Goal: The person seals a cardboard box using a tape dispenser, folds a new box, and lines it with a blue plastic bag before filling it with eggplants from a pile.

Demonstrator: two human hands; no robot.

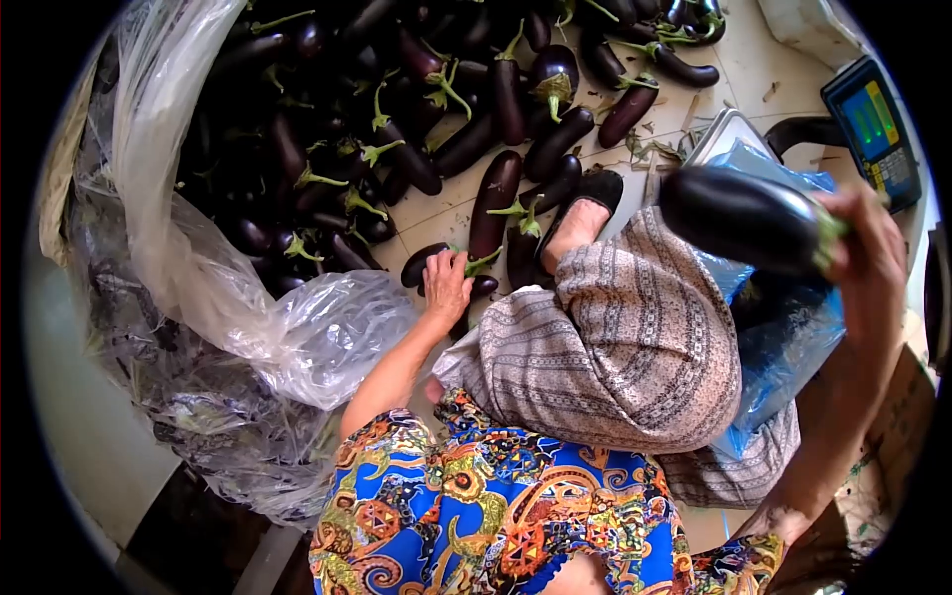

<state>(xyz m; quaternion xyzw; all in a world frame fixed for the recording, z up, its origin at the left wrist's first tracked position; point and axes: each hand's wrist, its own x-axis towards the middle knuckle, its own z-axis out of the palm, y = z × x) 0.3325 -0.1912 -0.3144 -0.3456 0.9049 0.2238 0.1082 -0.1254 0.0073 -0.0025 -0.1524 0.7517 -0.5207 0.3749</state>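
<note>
Held up by its green stem end, a large dark eggplant [739,218] is in my right hand [873,238], whose fingers are closed around the stem. It hangs over a blue plastic bag [793,347] beside my knee. On the floor to the left, my left hand [448,288] has its fingers curled over a smaller eggplant [421,264] and partly covers it. A longer eggplant [493,203] lies just beyond that hand, close to my shoe.
A big heap of eggplants [297,149] spreads over the tiled floor ahead. Clear plastic sheeting [337,327] is bunched along the left. At the right stands a scale with a lit display [873,119], its metal platform [729,134] partly under the blue bag.
</note>
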